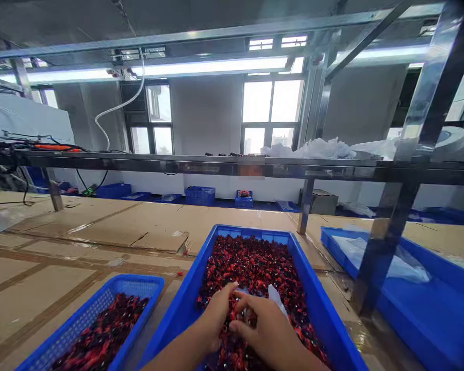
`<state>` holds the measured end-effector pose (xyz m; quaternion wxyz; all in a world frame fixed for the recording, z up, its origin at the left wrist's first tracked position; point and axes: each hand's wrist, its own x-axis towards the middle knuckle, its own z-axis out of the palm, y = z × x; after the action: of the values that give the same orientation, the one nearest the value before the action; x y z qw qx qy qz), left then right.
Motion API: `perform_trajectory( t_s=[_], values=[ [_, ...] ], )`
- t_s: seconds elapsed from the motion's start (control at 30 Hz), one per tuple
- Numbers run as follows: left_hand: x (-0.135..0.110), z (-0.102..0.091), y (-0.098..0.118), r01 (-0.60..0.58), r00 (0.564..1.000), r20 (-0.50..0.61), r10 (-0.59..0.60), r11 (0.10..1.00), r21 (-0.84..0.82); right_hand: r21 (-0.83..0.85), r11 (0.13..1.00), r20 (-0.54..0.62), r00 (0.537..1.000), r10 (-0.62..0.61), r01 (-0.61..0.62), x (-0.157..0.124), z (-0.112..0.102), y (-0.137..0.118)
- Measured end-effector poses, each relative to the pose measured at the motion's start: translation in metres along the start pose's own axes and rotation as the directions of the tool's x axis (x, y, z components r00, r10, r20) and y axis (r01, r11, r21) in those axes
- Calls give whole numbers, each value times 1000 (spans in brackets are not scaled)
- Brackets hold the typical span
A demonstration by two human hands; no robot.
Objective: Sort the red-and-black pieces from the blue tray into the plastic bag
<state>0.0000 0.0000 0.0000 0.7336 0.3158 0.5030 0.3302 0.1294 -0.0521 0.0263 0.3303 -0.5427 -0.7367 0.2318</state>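
Both of my hands are over a large blue tray (325, 314) filled with small, shiny red-and-black parts (251, 257). My left hand (212, 317) is closed, its fingertips meeting those of the other hand. My right hand (268, 327) has curled fingers, with the thumb bent inward. Whatever the fingers hold is too small or hidden to name. A piece of clear plastic (277, 299) sticks up beside my right knuckles; whether I hold it cannot be told. To the left stands a smaller blue basket (150, 288) with more such red-and-black parts (108, 324).
Cardboard (131, 221) covers the table. A metal post (386, 257) stands at right, near another blue tray (433, 309) with a plastic bag (382, 257). A metal shelf rail (209, 165) crosses ahead, bearing plastic bags (320, 148). Blue crates (200, 196) stand beyond.
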Motion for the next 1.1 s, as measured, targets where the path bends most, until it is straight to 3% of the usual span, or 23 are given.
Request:
perform_trajectory(
  t_s=[0.17,0.3,0.43,0.6,0.87,1.0,1.1],
  values=[
    [9,2,-11,-141,989,85,124,964,227,-19,977,126,969,215,-214,-2,2,10],
    [13,4,-17,-163,985,95,141,945,283,-28,976,209,953,218,-217,1,-2,16],
    [9,3,-13,-183,979,148,143,932,313,-11,991,168,976,137,-137,3,-9,16],
    [-2,5,-2,-122,978,194,71,956,267,74,997,166,986,11,-24,2,-16,8],
    [-11,11,4,-199,975,132,178,964,174,-118,979,110,982,-155,168,1,-17,6],
    [-3,6,5,-250,960,163,230,961,121,-145,928,-2,937,-348,344,-1,-21,10],
    [6,1,5,-294,948,165,272,948,123,-194,846,-96,849,-520,496,-5,-24,16]
  ],
)
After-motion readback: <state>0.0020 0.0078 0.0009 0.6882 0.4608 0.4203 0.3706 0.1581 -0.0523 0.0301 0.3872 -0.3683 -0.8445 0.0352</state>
